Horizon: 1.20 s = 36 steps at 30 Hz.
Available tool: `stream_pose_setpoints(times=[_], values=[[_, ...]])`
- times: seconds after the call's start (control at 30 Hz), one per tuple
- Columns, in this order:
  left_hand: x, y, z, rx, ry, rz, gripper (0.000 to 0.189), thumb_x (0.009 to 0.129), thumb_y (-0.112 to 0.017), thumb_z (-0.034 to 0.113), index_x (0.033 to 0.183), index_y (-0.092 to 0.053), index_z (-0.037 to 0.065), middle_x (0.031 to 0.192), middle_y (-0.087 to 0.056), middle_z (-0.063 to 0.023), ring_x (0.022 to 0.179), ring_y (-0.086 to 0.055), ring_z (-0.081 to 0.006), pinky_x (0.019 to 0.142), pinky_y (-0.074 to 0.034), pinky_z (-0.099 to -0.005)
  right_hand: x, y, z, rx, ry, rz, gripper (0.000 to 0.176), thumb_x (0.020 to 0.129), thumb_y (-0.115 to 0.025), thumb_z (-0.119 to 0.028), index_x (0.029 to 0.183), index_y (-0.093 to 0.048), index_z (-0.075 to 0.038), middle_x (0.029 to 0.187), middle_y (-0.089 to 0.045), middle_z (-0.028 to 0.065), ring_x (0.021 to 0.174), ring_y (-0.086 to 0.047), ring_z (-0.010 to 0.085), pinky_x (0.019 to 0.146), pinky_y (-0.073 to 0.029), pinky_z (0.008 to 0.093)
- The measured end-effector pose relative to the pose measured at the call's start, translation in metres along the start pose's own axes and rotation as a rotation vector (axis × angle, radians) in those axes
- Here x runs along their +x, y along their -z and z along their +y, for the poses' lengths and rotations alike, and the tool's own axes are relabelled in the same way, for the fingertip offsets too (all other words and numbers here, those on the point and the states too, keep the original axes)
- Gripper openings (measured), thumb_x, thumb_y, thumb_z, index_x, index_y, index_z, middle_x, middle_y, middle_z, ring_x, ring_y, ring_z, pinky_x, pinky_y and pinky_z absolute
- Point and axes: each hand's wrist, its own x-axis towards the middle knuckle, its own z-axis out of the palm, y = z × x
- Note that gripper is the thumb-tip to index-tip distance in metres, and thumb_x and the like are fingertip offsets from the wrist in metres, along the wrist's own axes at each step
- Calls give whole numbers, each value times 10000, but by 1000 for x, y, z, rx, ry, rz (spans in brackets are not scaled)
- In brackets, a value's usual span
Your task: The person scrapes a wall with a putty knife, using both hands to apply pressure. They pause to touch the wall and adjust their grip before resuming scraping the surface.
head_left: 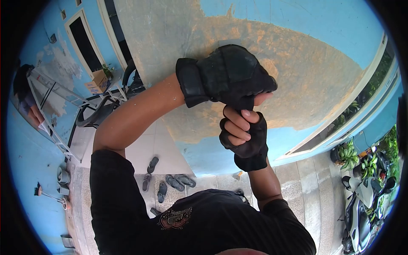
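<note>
My left hand [229,76], in a black fingerless glove with a wide wrist cuff, is raised in front of the worn wall. Its fingers are curled and the back of the glove faces me; one bare fingertip shows at the lower right. What lies inside those fingers is hidden. Just below, my right hand [243,134] wears a matching glove. Its bare fingers are bent in tightly around the lower edge of the left glove, where black fabric narrows down to them. A small grey rectangular patch [229,42] shows just above the left glove.
Ahead stands a blue wall with a large bare area [310,72]. At left, another person [29,93] is by a ladder [53,114], near a cardboard box [97,83] and a chair [97,112]. Sandals [174,182] lie on the floor. Motorcycles [359,212] and plants stand right.
</note>
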Motion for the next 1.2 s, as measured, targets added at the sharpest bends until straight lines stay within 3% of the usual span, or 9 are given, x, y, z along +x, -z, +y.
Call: stream_pose_setpoints(times=[0.2, 0.4, 0.5, 0.63, 0.77, 0.83, 0.93, 1.0, 1.2], values=[[16, 25, 1, -70, 92, -248, 149, 747, -691, 279, 833, -708, 158, 655, -630, -58, 610, -633, -262, 576, -494, -390, 12, -18, -6, -38, -92, 29, 252, 970, -491, -82, 725, -431, -67, 628, -459, 16, 452, -438, 99, 380, -338, 216], [17, 32, -17, -4, 42, -32, 268, 793, -683, 369, 906, -741, 132, 739, -688, -77, 662, -659, -283, 618, -523, -381, 28, -42, 1, -35, -34, 93, 253, 967, -485, -73, 720, -431, -76, 624, -474, 14, 443, -445, 96, 376, -345, 220], [16, 36, -10, -3, 67, -105, 284, 820, -670, 378, 906, -737, 116, 760, -698, -79, 683, -667, -291, 634, -529, -385, 25, -32, 0, 81, -108, 1, 257, 968, -479, -72, 716, -431, -84, 610, -474, 12, 439, -451, 92, 370, -341, 221], [14, 31, -14, -13, 10, -49, 268, 812, -676, 363, 890, -731, 113, 739, -684, -80, 663, -654, -292, 620, -518, -393, 28, -41, 3, 50, -68, 69, 290, 967, -464, -88, 680, -422, -85, 603, -489, 18, 436, -465, 91, 363, -336, 215], [24, 39, -10, -136, 120, -185, 215, 814, -665, 320, 741, -659, 119, 635, -608, -85, 576, -592, -284, 558, -470, -386, 29, -34, 6, 118, -72, 19, 290, 966, -463, -83, 679, -423, -83, 602, -483, 20, 433, -460, 91, 363, -326, 213], [35, 49, -11, -177, 150, -261, 223, 811, -664, 308, 690, -626, 123, 600, -578, -87, 546, -567, -281, 539, -452, -381, 33, -32, 3, 90, -163, -129, 252, 962, -468, -79, 712, -439, -74, 603, -473, 20, 432, -456, 91, 355, -312, 214], [39, 49, -11, -234, 317, -434, 211, 765, -673, 267, 632, -574, 137, 565, -544, -77, 518, -545, -263, 521, -433, -366, 34, -36, 6, 104, -140, -93, 265, 956, -474, -84, 693, -443, -71, 582, -463, 19, 423, -450, 95, 345, -303, 219], [27, 38, -6, -204, 142, -216, 137, 712, -675, 232, 634, -591, 156, 564, -547, -66, 517, -545, -252, 519, -428, -363, 30, -25, 6, 104, -124, -40, 293, 953, -474, -87, 663, -435, -74, 568, -457, 18, 419, -448, 98, 341, -302, 223], [32, 39, -13, -273, 210, -215, 86, 684, -661, 210, 642, -602, 164, 569, -564, -59, 513, -549, -244, 516, -430, -366, 40, -25, 1, 88, -92, -76, 246, 947, -470, -79, 703, -455, -52, 574, -482, 30, 424, -462, 103, 343, -337, 213]])
